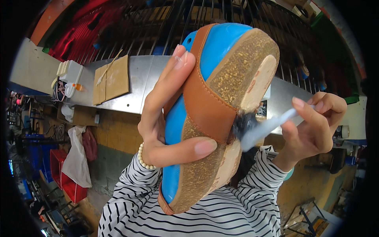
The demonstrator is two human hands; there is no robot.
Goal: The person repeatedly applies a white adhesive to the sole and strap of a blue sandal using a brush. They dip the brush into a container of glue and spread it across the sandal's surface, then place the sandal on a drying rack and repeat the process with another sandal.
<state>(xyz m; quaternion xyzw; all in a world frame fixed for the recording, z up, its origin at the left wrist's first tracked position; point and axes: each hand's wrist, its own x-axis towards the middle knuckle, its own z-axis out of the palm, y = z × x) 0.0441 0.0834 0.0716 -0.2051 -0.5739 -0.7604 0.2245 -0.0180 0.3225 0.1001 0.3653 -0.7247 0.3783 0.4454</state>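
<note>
Close in front of me is an unfinished sandal (211,100) on a blue shoe last (225,45), tilted so its side and sole face up. It has a brown leather strap, a cork footbed (233,65) and pale patches underneath. My left hand (156,126) grips it, thumb on the cork side and fingers over the strap and last. Between thumb and fingers, my right hand (316,126) pinches a pale brush (270,127). The brush's dark, motion-blurred tip touches the strap's lower end, where a dark wet-looking patch shows at the sole edge.
Behind the sandal runs a metal worktable (136,79) with a piece of cardboard (112,81) carrying a thin stick. White containers (71,73) and a small orange bottle (78,87) stand left of it. Metal rack bars (158,27) lie beyond. A red crate (73,189) sits lower left.
</note>
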